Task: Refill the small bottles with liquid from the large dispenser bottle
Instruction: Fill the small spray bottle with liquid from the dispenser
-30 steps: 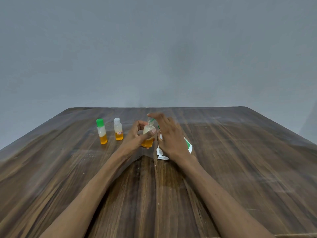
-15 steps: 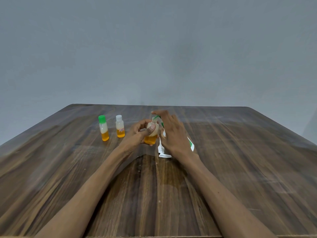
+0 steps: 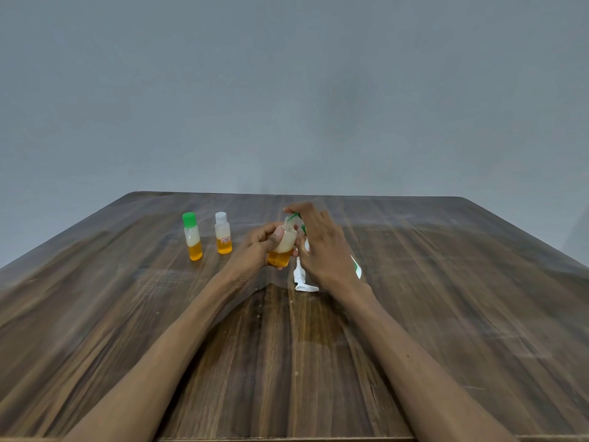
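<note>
On my far left stands the green-capped bottle (image 3: 192, 238), then the white-capped bottle (image 3: 223, 235) just beside it, both closed and roughly half full of orange liquid. My left hand (image 3: 258, 247) is curled round a 3rd bottle (image 3: 282, 247), uncapped and also about half full, held above the table (image 3: 446, 282). My right hand (image 3: 322, 244) reaches over its mouth with something green at the fingertips, likely its cap; I cannot tell how firmly I grip it. A white pump (image 3: 301, 279) lies on the table beside my right wrist; the dispenser (image 3: 357, 267) is mostly hidden behind that hand. I judge 2 bottles done and this 1 at capping.
</note>
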